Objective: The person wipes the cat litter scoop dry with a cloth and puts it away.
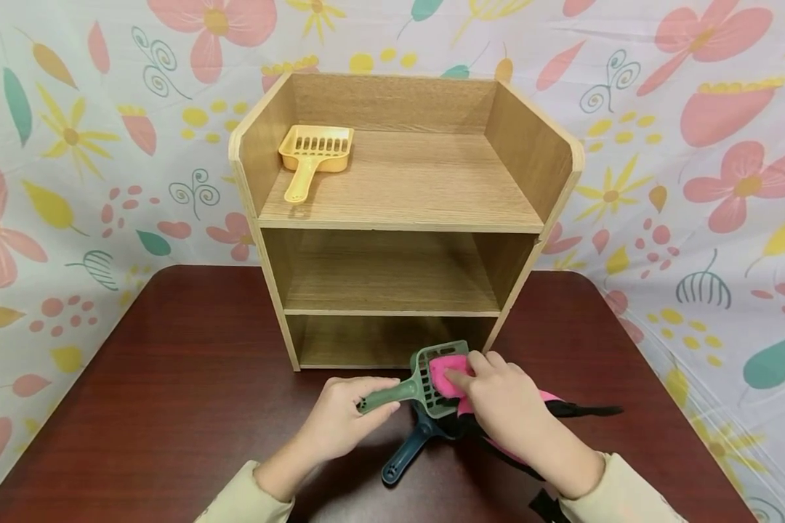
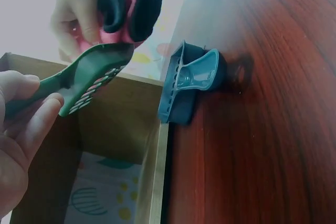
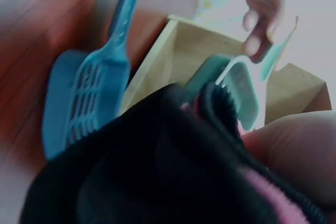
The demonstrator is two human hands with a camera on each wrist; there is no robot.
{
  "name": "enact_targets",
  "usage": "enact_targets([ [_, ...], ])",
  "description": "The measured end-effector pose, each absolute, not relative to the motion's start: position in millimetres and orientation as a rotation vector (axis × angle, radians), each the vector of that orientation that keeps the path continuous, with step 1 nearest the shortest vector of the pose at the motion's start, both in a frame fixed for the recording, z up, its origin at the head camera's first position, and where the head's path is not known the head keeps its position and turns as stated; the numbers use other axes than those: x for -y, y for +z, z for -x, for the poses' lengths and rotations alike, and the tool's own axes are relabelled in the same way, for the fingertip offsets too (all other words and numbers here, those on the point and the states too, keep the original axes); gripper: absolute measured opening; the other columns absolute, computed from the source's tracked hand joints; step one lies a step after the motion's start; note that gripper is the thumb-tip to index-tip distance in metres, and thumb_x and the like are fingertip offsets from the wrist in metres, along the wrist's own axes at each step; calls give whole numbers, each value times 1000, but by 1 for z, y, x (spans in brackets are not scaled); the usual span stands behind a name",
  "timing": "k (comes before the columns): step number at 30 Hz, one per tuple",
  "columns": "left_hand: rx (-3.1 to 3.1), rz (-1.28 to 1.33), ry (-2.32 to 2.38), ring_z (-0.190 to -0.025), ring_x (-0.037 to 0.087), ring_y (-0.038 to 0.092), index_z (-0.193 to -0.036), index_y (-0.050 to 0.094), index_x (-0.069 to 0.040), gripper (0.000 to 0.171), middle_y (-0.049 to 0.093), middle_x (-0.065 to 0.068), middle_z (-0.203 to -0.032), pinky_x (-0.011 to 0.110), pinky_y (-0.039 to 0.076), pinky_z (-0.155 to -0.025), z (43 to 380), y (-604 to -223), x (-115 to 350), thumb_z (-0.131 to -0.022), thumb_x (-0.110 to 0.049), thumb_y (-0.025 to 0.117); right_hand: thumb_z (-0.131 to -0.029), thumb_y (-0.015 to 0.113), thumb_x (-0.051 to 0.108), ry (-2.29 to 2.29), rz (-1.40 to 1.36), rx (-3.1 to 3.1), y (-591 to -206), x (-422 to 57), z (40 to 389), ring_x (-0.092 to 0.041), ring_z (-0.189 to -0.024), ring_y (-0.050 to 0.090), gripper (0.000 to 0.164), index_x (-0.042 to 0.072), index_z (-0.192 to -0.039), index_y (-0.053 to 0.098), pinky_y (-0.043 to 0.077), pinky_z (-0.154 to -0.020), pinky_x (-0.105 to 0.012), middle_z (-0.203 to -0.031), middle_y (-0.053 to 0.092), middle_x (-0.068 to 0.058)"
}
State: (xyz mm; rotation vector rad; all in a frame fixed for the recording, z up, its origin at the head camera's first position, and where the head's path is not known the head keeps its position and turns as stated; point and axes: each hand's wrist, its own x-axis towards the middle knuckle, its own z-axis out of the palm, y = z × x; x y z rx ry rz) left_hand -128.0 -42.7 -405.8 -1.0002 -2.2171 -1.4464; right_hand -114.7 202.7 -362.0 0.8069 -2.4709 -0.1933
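My left hand [image 1: 340, 421] pinches the handle of a green slotted litter scoop [image 1: 400, 392], held raised above the table. With my right hand [image 1: 506, 403] I hold a pink and black cloth [image 1: 448, 372], its pink side pressed against the scoop's slotted head. The cloth's dark side [image 3: 136, 166] fills much of the right wrist view. Below, a dark blue litter scoop [image 1: 407, 450] rests in its blue holder [image 2: 181, 111] on the table; the green scoop and cloth partly hide it in the head view.
A wooden shelf unit [image 1: 392, 225] stands on the dark red table [image 1: 170, 392] just beyond my hands. On its top level, at the left, a yellow litter scoop [image 1: 303, 178] sits in a yellow holder [image 1: 333, 164]. A flowered sheet [image 1: 105, 181] hangs behind.
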Motion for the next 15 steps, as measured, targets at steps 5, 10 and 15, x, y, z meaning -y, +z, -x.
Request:
enact_targets([
  [5,2282,930,-1468,-58,-5,45,-103,72,-4,25,71,3,-80,11,42,-49,128,-405,47,-78,-8,74,-64,76,2,-218,-729,2461,-361,-212,118,-25,-66,46,34,19,-94,76,32,-44,-29,-83,57,-9],
  [10,2335,856,-1517,-60,-2,48,-103,72,-6,24,73,4,-84,17,46,-51,128,-404,47,-79,-10,74,-64,73,-3,-194,-758,2448,-354,-212,115,-25,-67,45,41,19,-99,75,34,-45,-30,-84,56,-10],
  [15,2316,857,-1537,-59,-2,46,-103,72,-7,24,73,4,-86,17,45,-50,129,-404,42,-80,-10,74,-66,76,-1,-189,-882,2422,-348,-197,108,-21,-68,44,42,21,-101,74,37,-47,-28,-81,51,-6],
])
